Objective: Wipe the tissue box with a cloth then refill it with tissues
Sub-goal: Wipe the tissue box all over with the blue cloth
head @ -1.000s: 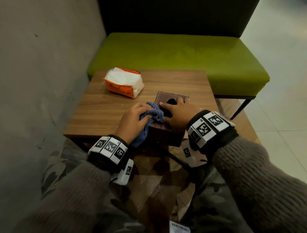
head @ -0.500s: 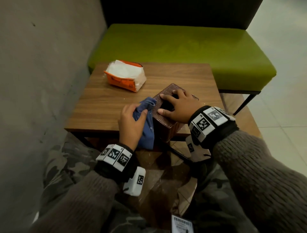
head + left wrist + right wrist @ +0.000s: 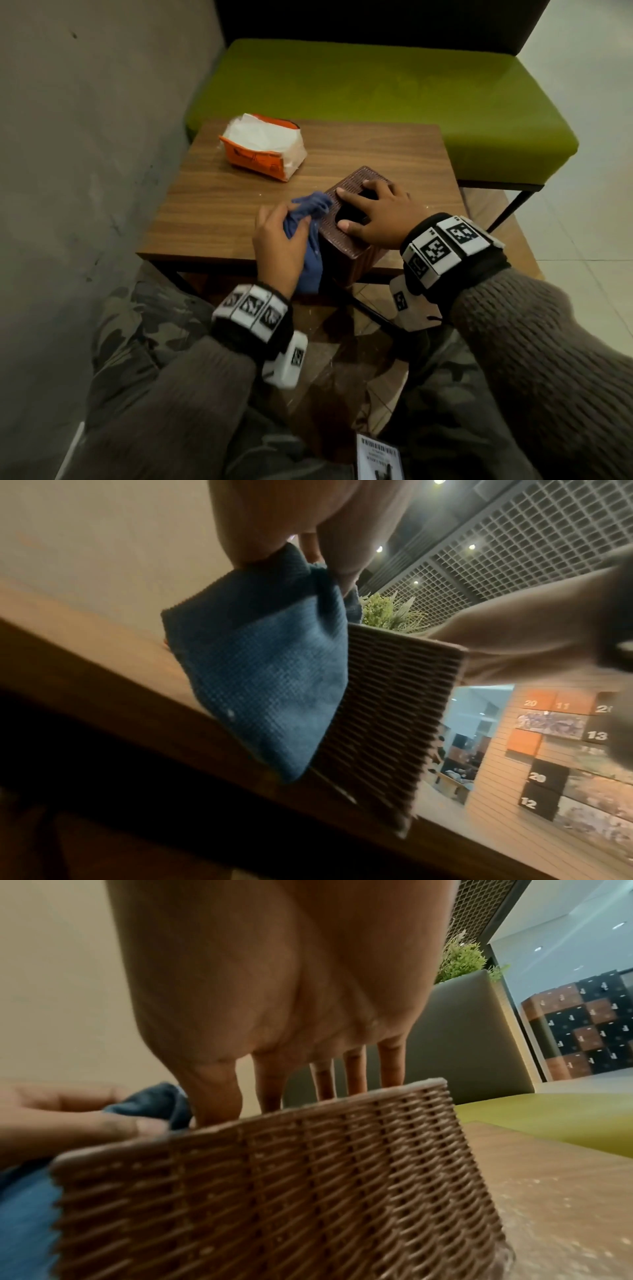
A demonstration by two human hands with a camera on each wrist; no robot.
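A brown woven tissue box [image 3: 347,263] stands near the front edge of the wooden table [image 3: 212,212], turned corner-on to me. My right hand [image 3: 376,214] lies on its top with spread fingers around the dark opening. My left hand [image 3: 277,240] grips a bunched blue cloth [image 3: 310,253] and presses it against the box's left side. The left wrist view shows the cloth [image 3: 270,674] lying flat on the ribbed wall of the box [image 3: 387,710]. In the right wrist view the fingers [image 3: 354,1066] come down on the top of the box [image 3: 291,1191]. An orange tissue pack [image 3: 263,147] lies at the table's far left.
A green bench [image 3: 394,96] with a dark back stands behind the table. A grey wall [image 3: 85,171] runs close along the left. Tiled floor [image 3: 582,205] lies to the right. My knees are under the table's front edge.
The cloth has gone from the box's top down onto its left side with my left hand. The box has been turned corner-on under my right hand.
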